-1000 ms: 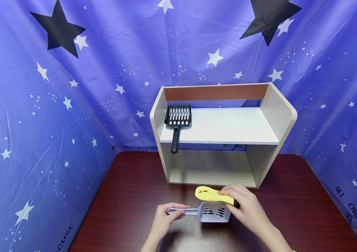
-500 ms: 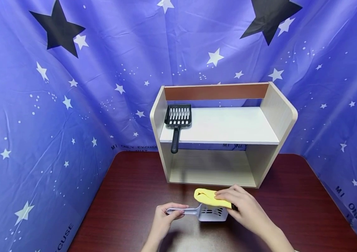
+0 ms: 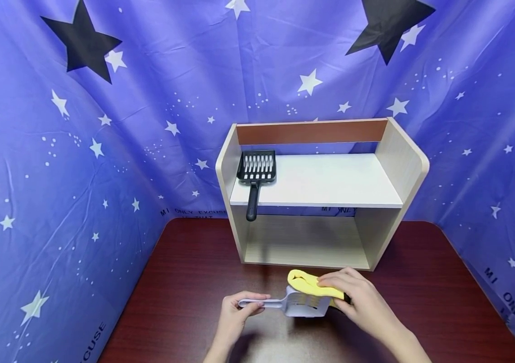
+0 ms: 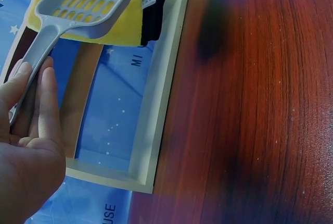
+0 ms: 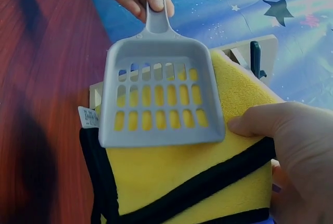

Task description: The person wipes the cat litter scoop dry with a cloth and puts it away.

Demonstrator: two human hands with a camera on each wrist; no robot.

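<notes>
A light grey slotted litter scoop [image 5: 161, 52] is held by its handle, pinched between the thumb and fingers of my left hand [image 3: 235, 315]. My right hand [image 3: 363, 297] grips a folded yellow cloth [image 3: 309, 283] with black edging and a small white label. The cloth lies against the back of the scoop's slotted head; yellow shows through the slots in both wrist views. In the head view, the scoop [image 3: 304, 305] is tilted above the table, its handle pointing left. The cloth and fingers partly cover the scoop's far right side.
A two-tier wooden shelf [image 3: 316, 205] stands at the back of the dark red table [image 3: 184, 282]. A black slotted scoop [image 3: 253, 176] lies on its upper left, handle overhanging the front. A blue star-printed curtain [image 3: 148, 126] surrounds the table.
The right hand and cloth dip slightly, then shift a little right. The grey scoop tilts further, its slotted face turning. The left hand keeps its grip on the handle, shifting slightly left.
</notes>
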